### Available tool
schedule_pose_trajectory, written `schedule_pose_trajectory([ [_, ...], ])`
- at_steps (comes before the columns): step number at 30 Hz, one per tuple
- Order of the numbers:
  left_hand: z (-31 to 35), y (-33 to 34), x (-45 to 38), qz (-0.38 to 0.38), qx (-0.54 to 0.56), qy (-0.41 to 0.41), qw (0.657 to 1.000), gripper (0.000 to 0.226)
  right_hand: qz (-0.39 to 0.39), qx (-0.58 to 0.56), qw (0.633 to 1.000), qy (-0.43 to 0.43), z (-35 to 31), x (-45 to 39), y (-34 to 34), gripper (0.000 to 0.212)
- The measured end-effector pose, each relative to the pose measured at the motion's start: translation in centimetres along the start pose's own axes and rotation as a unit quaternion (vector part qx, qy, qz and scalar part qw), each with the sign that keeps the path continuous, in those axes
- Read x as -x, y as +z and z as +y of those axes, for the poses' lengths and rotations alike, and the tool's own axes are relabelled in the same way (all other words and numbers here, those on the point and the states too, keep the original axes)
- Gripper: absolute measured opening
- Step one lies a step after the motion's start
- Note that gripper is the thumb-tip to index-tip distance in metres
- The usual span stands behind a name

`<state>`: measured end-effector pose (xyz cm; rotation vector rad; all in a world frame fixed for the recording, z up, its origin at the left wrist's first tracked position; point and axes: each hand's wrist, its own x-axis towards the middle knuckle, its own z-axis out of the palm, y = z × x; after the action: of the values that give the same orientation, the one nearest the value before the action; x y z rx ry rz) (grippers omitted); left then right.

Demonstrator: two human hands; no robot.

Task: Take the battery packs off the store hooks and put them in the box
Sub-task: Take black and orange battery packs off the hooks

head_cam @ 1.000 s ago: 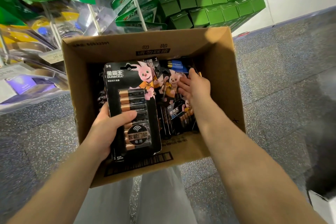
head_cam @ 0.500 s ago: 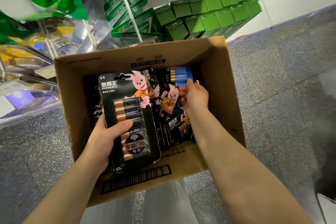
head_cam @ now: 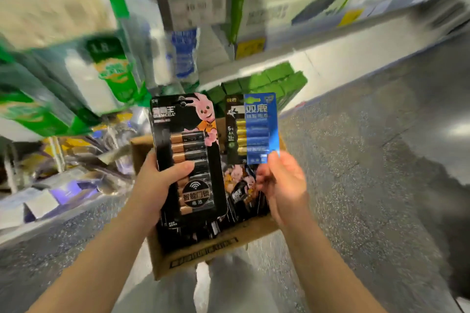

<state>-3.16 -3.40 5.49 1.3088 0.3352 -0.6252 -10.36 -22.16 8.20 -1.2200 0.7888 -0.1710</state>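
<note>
Mid-load: left hand (head_cam: pixel 155 185) gripped black pack (head_cam: pixel 189 157), right hand (head_cam: pixel 282 180) pinched blue pack (head_cam: pixel 256 129) over box (head_cam: pixel 203 254). Next, prob.: lower both in.

2 hands: left hand (head_cam: pixel 155 183) at 8 o'clock, right hand (head_cam: pixel 284 183) at 4 o'clock. 2 raised battery packs: black pack (head_cam: pixel 185 150), blue pack (head_cam: pixel 254 129). 1 cardboard box (head_cam: pixel 203 256); packs inside too jumbled to count.

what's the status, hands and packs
Left hand grips black Duracell pack, raised over box. Right hand pinches blue pack by its bottom edge. More packs already in box. Nothing in the way.
</note>
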Motion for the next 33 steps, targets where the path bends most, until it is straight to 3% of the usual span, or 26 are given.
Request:
schedule_pose_trajectory([
  [3, 5.2, 0.0, 3.9, -0.004, 0.016, 0.099, 0.995, 0.07, -0.048, -0.049, 0.996, -0.059, -5.0, 3.3, 2.6, 0.021],
  [6, 10.7, -0.1, 8.2, 0.044, 0.054, 0.2, 0.977, 0.07, -0.128, -0.043, 0.984, -0.12, -10.1, 6.3, 6.4, 0.024],
  [10, 17.9, -0.7, 15.3, 0.107, 0.063, 0.355, 0.926, 0.061, -0.249, -0.092, 0.949, -0.171, -17.3, 11.8, 11.5, 0.039],
  [14, 23.8, -2.5, 22.6, 0.137, 0.093, 0.461, 0.872, 0.055, -0.335, -0.143, 0.908, -0.207, -22.6, 17.9, 16.1, 0.025],
  [24, 32.1, -12.5, 41.9, 0.247, 0.094, 0.613, 0.745, 0.069, -0.517, -0.122, 0.824, -0.197, -28.2, 35.7, 26.7, 0.023],
  [29, 37.8, -17.7, 49.2, 0.245, 0.074, 0.678, 0.689, 0.035, -0.547, -0.13, 0.799, -0.215, -31.7, 42.8, 33.1, 0.022],
  [33, 43.1, -22.9, 53.1, 0.233, 0.056, 0.695, 0.678, 0.021, -0.547, -0.157, 0.787, -0.241, -34.2, 47.1, 39.2, 0.024],
])
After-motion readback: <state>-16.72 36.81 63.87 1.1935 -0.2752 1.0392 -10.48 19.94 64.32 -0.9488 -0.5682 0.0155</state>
